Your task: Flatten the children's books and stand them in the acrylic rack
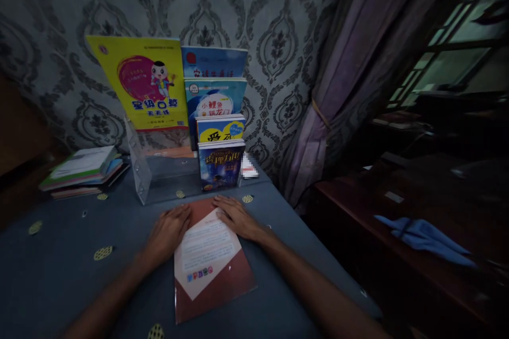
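A thin book (210, 259) with a reddish-brown cover and a pale printed panel lies flat on the blue cloth in front of me, its lettering upside down. My left hand (173, 225) rests on its far left edge, fingers stretched forward. On the far right corner lies my right hand (236, 217), fingers extended over the cover. Both hands are open and press on the book rather than grip it. Just beyond them stands a clear stepped book rack (139, 169). It holds a yellow workbook (149, 85), a dark blue book (220, 167) and several other books.
A stack of books and papers (85, 167) sits left of the rack. Behind is a patterned wall, with a tied purple curtain (318, 111) at the right. Past the table's right edge, a dark red surface (350, 201) carries a blue cloth (425, 238).
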Available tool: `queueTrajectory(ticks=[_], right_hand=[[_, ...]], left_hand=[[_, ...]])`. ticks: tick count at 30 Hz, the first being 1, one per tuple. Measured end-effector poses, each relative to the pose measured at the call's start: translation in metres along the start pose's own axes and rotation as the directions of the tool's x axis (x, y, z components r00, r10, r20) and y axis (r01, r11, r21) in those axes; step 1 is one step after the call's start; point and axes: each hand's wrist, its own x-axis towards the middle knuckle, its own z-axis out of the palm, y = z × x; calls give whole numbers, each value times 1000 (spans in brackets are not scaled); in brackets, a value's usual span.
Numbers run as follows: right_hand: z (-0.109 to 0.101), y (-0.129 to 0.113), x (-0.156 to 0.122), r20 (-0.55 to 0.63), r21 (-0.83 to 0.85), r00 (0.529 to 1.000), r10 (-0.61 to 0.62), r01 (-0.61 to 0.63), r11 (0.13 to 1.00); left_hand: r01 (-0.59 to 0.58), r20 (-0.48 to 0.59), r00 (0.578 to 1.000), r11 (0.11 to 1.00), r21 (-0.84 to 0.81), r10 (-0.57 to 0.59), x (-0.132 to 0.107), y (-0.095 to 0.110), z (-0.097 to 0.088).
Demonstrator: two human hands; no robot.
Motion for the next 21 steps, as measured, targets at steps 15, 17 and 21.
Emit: queueTrajectory(ticks=[15,17,21], right_hand=[[6,5,4,-134,27,990,-50,54,998],[6,6,5,-126,14,991,-56,58,998],[7,8,5,-116,-6,991,-60,60,998]], left_hand=[[5,-16,1000,999,-37,-5,0,-8,6],[-12,-2,1000,999,-47,12,-1,-10,8],[-60,69,996,997,-50,63,2,-15,11]])
